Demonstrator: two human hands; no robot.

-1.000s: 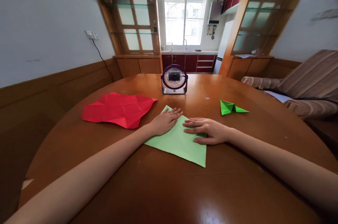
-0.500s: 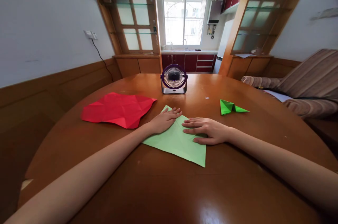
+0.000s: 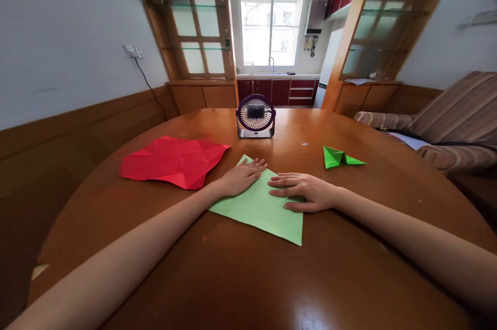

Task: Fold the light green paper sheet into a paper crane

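Palms flat, grip apart: my left hand [image 3: 240, 178] and right hand [image 3: 306, 192] pin the green paper [image 3: 259, 208] to the surface [image 3: 272, 278], which keeps its fold flat.

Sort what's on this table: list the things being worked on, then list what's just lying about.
In hand:
- light green paper, flat on the table
- left hand, pressed flat on it
- right hand, pressed flat on it

Lying about:
- creased red paper
- small folded green piece
- desk fan
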